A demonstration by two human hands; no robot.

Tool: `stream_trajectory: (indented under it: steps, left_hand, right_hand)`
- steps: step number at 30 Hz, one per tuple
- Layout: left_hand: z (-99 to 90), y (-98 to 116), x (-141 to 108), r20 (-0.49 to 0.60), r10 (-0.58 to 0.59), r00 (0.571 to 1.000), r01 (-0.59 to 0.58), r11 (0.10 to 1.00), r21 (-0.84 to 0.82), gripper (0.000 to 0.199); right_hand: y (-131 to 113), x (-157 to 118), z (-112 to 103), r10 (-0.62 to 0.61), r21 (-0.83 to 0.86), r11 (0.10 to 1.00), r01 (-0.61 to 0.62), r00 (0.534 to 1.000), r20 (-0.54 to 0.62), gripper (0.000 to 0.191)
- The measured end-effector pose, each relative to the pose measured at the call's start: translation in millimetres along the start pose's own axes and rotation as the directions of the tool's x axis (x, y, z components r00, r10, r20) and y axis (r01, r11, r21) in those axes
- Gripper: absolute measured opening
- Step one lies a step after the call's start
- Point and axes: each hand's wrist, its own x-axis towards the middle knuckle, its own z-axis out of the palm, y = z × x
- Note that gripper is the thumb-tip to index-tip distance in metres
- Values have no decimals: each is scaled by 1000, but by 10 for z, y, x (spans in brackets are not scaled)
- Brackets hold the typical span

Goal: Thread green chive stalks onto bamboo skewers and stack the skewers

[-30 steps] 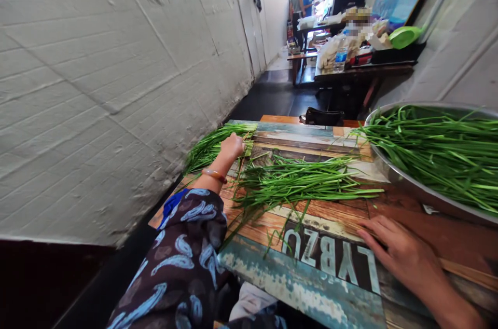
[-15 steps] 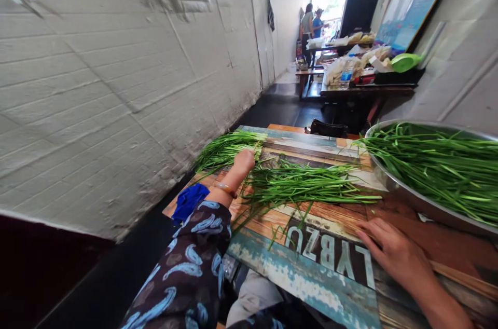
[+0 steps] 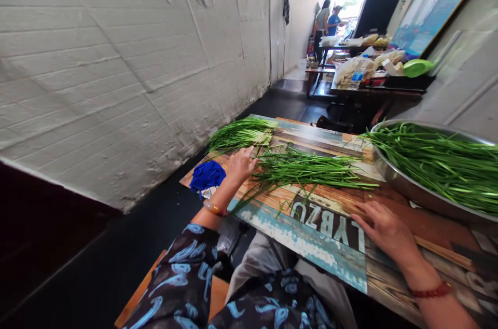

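Note:
My left hand (image 3: 240, 165) hovers at the near end of the left bundle of garlic chives (image 3: 241, 133), its fingers loosely apart and partly curled. Nothing clearly shows in its grasp, though the fingertips overlap some thin stalks. Just right of it, a looser pile of garlic chives (image 3: 311, 169) lies across the wood-patterned table (image 3: 330, 246). With fingers spread, my right hand (image 3: 383, 225) rests on the tabletop near the printed letters, holding nothing. Beyond it stands a large metal bowl (image 3: 392, 170) heaped with more long green chives.
A crumpled blue cloth (image 3: 208, 176) lies at the table's left corner. The white brick-patterned wall (image 3: 136, 59) runs along the left. Farther back, another table (image 3: 377, 93) carries bags, a water bottle (image 3: 358, 72) and a green scoop (image 3: 418, 67). Two people stand near the bright doorway.
My left hand has drawn back slightly toward me from the left bundle, and its fist has loosened. My right hand stays on the tabletop. The view has shifted a little.

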Motion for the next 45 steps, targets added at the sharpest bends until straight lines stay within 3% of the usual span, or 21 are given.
stream_trajectory:
  steps: [4,7,11,15,19,24,29,31,36,40,45]
  left_hand:
    - [23,64,-407,-40,103,994,-110,937,-332,47]
    - [89,386,-512,-72,210,975,-215,810,-546,40]
    - [199,1059,-394,-104,331,938,-310,665,-679,32]
    - [302,1708,-167,-106,444,890,-374,576,-727,32]
    - [403,2081,-24,-123,477,871,-407,557,-724,30]
    - [557,2106,-24,-152,520,840,-470,558,-684,24]
    - [637,2007,-63,-148,673,724,-604,517,-607,21]
    - [636,2006,-70,-133,694,708,-619,519,-589,20]
    - [597,2054,-67,-71,691,719,-557,512,-653,14]
    - [566,2062,-19,-27,640,768,-421,474,-773,11]
    - [553,2036,83,-3,583,813,-341,470,-814,18]
  right_hand:
    - [73,-77,-34,-56,-15,998,56,998,39,31]
    - [106,-101,-22,-48,-40,998,50,998,51,28]
    - [33,-15,-16,33,-178,983,-38,999,-28,28]
    - [-59,124,-45,73,-291,953,-88,995,-61,28]
    - [-79,248,-39,47,-332,941,-66,997,-63,27]
    - [-70,377,26,-40,-276,960,38,999,0,26]
    - [-60,384,-8,-58,-153,987,59,998,12,25]
    - [-51,371,-52,-52,-107,993,56,998,43,26]
    - [-35,371,-171,18,27,999,-21,992,126,31]
    - [-28,401,-261,58,145,986,-82,985,161,28]
    - [28,417,-326,91,181,976,-125,979,185,28]
